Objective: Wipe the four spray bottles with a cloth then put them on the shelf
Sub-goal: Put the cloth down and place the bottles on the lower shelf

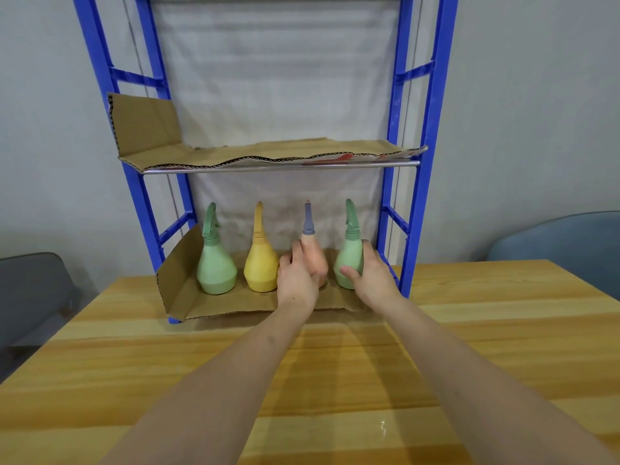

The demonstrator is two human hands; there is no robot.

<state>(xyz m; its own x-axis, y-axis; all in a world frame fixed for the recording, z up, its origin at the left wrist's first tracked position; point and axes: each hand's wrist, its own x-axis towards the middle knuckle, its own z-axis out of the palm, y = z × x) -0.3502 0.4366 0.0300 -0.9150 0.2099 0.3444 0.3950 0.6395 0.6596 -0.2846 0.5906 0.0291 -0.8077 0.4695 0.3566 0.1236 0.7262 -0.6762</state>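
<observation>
Head view (the only one). All four spray bottles stand upright in a row on the bottom shelf (432, 129), on its cardboard liner (183, 290). From my left: left green bottle (216, 266), yellow bottle (260, 266), peach bottle (308, 229) with a grey-violet nozzle, right green bottle (350, 256). None touch; the gaps look fairly even.

Hands: my left hand (297, 280) is wrapped round the belly of the peach bottle, fingers curled on it. My right hand (372, 273) grips the right green bottle, thumb across the front, fingers round its far side.

Progress, as I judge it: the shelving part looks all but done, with only letting go of the last two bottles left. No cloth in view anywhere, so I cannot tell whether the wiping happened.

Bottles: matte plastic, pear-shaped, wide bases, slim trigger heads — they look stable standing. No smears that I can make out.

Upper shelf carries only a torn cardboard sheet (268, 152). The wooden surface (486, 330) lies in front.
</observation>
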